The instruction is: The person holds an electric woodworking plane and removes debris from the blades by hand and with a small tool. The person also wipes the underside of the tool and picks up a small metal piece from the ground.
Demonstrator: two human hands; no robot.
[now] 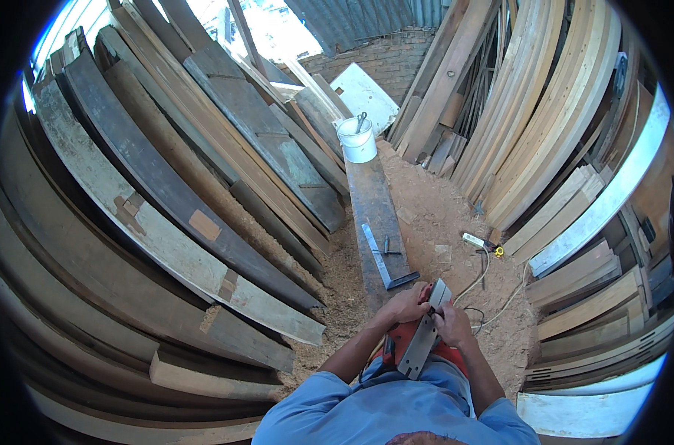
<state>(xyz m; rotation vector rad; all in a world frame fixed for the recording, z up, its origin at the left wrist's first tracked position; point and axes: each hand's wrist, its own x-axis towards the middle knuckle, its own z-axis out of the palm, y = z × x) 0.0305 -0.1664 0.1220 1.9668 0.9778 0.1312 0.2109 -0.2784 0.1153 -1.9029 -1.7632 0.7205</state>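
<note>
An electric hand planer (pixel 417 347) with a red body rests against my lap, its flat metal sole turned up. My left hand (pixel 408 304) is closed around its front end, near the red knob. My right hand (pixel 453 325) grips the opposite side, with fingers bent at the edge of the sole; exactly what its fingertips touch is too small to tell. Just ahead of my hands, a metal try square (pixel 376 254) lies on a narrow wooden bench (pixel 372 200). Beside its blade is a small dark T-shaped tool (pixel 386 245).
A white bucket (pixel 357 142) holding a tool stands on the bench's far end. Boards (pixel 203 185) lean on the left, and more planks (pixel 530 111) on the right. A power strip (pixel 472 239), cable (pixel 513 298) and yellow item (pixel 499 251) lie on the sawdust-covered floor (pixel 433 200).
</note>
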